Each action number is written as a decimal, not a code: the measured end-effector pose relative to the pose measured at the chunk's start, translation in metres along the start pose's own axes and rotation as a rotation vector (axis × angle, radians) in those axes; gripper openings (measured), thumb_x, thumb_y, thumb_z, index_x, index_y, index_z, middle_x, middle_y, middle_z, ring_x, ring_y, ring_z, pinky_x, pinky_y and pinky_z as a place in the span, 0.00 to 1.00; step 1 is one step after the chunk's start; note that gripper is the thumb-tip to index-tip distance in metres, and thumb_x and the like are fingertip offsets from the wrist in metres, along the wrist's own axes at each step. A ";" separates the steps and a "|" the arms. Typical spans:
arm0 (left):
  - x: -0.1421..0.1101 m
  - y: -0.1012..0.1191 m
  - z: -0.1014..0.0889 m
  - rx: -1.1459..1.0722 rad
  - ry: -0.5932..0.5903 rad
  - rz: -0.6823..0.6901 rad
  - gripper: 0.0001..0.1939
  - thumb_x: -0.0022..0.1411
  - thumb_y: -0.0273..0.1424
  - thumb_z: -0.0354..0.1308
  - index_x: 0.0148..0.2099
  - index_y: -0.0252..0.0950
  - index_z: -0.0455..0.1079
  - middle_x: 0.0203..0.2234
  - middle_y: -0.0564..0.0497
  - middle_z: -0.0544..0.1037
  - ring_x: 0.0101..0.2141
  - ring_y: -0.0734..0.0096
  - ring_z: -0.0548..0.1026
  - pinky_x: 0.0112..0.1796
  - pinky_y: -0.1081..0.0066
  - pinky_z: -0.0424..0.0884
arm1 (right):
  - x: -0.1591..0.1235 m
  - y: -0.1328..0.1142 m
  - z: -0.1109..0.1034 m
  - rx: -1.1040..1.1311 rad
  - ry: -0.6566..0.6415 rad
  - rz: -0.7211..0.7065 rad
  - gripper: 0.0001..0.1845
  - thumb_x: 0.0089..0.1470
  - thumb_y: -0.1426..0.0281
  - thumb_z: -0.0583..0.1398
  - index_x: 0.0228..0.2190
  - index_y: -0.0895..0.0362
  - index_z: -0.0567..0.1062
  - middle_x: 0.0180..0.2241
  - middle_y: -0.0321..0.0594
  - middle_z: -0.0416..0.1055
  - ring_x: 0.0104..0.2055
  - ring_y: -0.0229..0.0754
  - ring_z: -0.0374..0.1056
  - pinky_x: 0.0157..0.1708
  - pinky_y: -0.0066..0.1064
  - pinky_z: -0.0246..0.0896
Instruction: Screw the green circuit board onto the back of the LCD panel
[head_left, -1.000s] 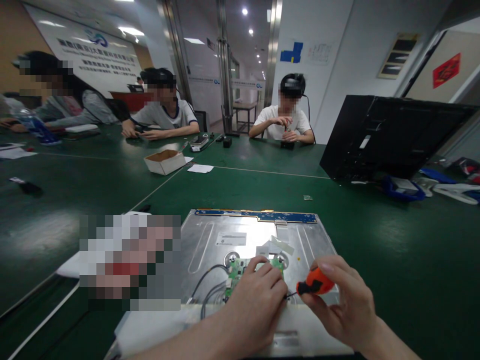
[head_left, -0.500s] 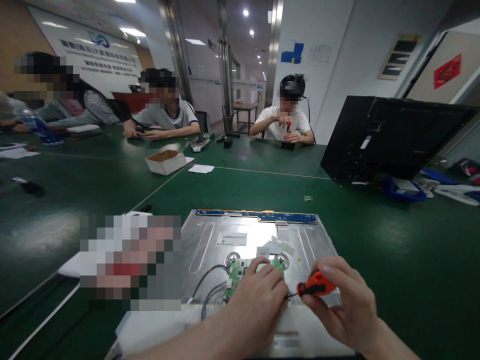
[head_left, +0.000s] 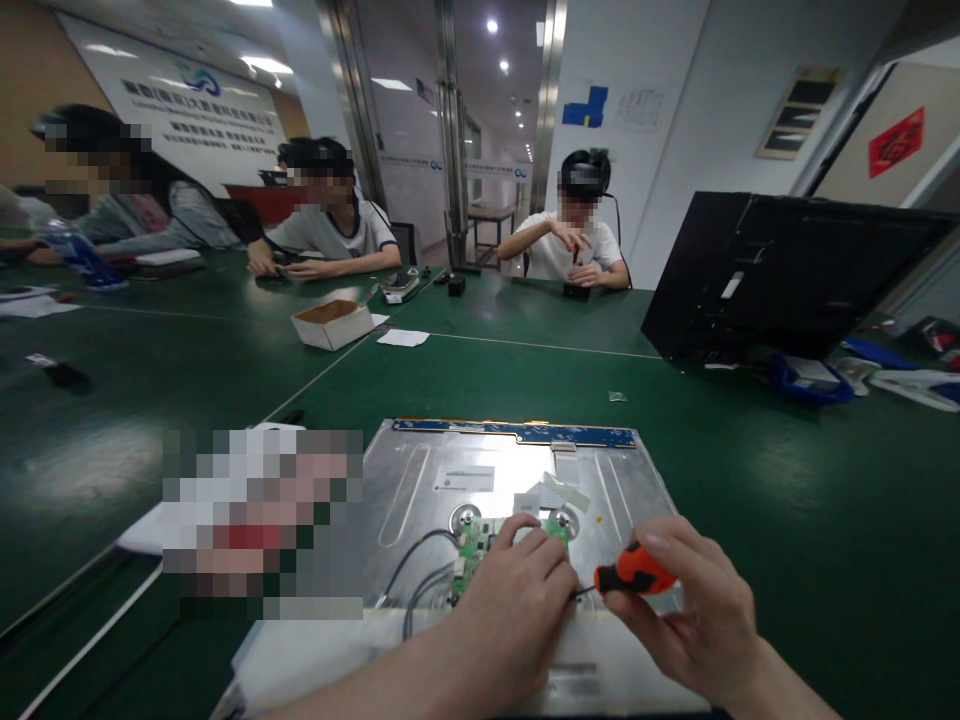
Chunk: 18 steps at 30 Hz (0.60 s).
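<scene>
A metal display panel (head_left: 405, 470) lies on the table with its back up. A green circuit board (head_left: 472, 540) is on it, joined to dark cables (head_left: 420, 545). My left hand (head_left: 517, 600) rests over the board, its fingers curled onto it; the thumb is hidden. In my right hand (head_left: 705, 610) is an orange and black screwdriver (head_left: 637, 572), gripped by the handle between thumb and fingers. Its thin shaft points left, toward the board's right side, and the tip disappears behind my left hand. A blue circuit strip (head_left: 465, 433) runs along the panel's far edge.
A black monitor-like casing (head_left: 772, 270) stands at the right, with a blue tray (head_left: 810, 380) beside it. An open white box (head_left: 330, 325) and paper (head_left: 403, 338) lie farther back. A blurred-out item sits left of the panel. Several people work around the green table (head_left: 487, 375).
The screwdriver handle has turned slightly in my right hand. My left hand stays put. Across the table, a person's raised hand has shifted over an orange tool.
</scene>
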<state>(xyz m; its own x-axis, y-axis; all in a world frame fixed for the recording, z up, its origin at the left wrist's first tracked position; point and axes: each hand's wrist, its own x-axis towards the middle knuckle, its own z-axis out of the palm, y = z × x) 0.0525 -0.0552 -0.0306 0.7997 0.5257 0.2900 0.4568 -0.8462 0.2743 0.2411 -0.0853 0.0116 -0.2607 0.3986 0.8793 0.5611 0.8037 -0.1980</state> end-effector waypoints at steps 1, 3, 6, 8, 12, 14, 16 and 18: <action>0.000 0.000 0.000 0.000 0.001 0.000 0.04 0.61 0.26 0.53 0.40 0.36 0.67 0.35 0.49 0.73 0.38 0.62 0.70 0.53 0.56 0.57 | -0.001 0.000 -0.001 0.001 -0.012 -0.007 0.27 0.57 0.75 0.57 0.58 0.56 0.62 0.32 0.41 0.74 0.31 0.41 0.72 0.25 0.29 0.69; 0.000 0.000 -0.001 0.000 -0.003 0.006 0.04 0.61 0.27 0.53 0.40 0.36 0.67 0.35 0.49 0.73 0.38 0.62 0.71 0.53 0.56 0.57 | -0.006 0.000 -0.002 -0.010 -0.043 -0.014 0.29 0.57 0.76 0.55 0.60 0.59 0.60 0.40 0.47 0.74 0.39 0.44 0.73 0.32 0.33 0.71; 0.000 0.000 -0.001 0.000 -0.016 0.004 0.04 0.61 0.27 0.53 0.39 0.37 0.67 0.35 0.49 0.73 0.39 0.63 0.70 0.53 0.56 0.56 | -0.011 0.001 -0.003 -0.011 -0.069 -0.002 0.32 0.56 0.79 0.54 0.62 0.61 0.56 0.45 0.50 0.72 0.46 0.45 0.71 0.38 0.34 0.71; 0.000 0.000 0.000 0.000 -0.024 -0.002 0.04 0.61 0.27 0.54 0.40 0.36 0.67 0.35 0.49 0.73 0.39 0.63 0.70 0.54 0.56 0.56 | -0.010 0.002 -0.002 0.032 -0.050 0.007 0.33 0.55 0.81 0.55 0.62 0.59 0.57 0.42 0.47 0.72 0.41 0.42 0.71 0.35 0.31 0.71; 0.001 0.001 0.000 -0.007 -0.026 -0.015 0.04 0.60 0.26 0.53 0.39 0.36 0.67 0.35 0.49 0.73 0.39 0.63 0.70 0.53 0.56 0.56 | -0.002 0.003 0.000 0.035 -0.006 0.006 0.30 0.55 0.78 0.58 0.59 0.54 0.61 0.33 0.39 0.69 0.30 0.37 0.68 0.25 0.26 0.67; 0.001 0.001 -0.001 -0.013 -0.023 -0.013 0.03 0.60 0.27 0.53 0.38 0.36 0.67 0.35 0.49 0.73 0.39 0.62 0.70 0.53 0.56 0.56 | -0.001 0.002 0.000 0.005 -0.008 -0.012 0.28 0.57 0.75 0.58 0.59 0.55 0.61 0.32 0.39 0.69 0.30 0.38 0.68 0.25 0.26 0.67; 0.001 0.002 -0.002 -0.014 -0.013 -0.012 0.04 0.61 0.26 0.53 0.39 0.36 0.68 0.35 0.48 0.74 0.39 0.62 0.70 0.53 0.56 0.56 | -0.004 0.002 -0.002 -0.003 -0.035 -0.029 0.27 0.59 0.74 0.56 0.59 0.58 0.60 0.36 0.42 0.71 0.35 0.40 0.70 0.29 0.28 0.69; 0.001 0.001 -0.002 -0.010 -0.006 -0.012 0.05 0.62 0.26 0.52 0.40 0.36 0.68 0.35 0.48 0.74 0.39 0.62 0.70 0.53 0.56 0.57 | -0.008 0.002 -0.004 -0.016 -0.079 -0.022 0.28 0.59 0.75 0.53 0.60 0.60 0.59 0.43 0.48 0.71 0.44 0.43 0.71 0.36 0.31 0.70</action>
<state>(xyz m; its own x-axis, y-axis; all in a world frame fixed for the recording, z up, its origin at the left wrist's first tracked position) 0.0533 -0.0555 -0.0279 0.7965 0.5355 0.2807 0.4627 -0.8387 0.2872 0.2475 -0.0892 0.0060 -0.3340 0.4155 0.8460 0.5667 0.8058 -0.1720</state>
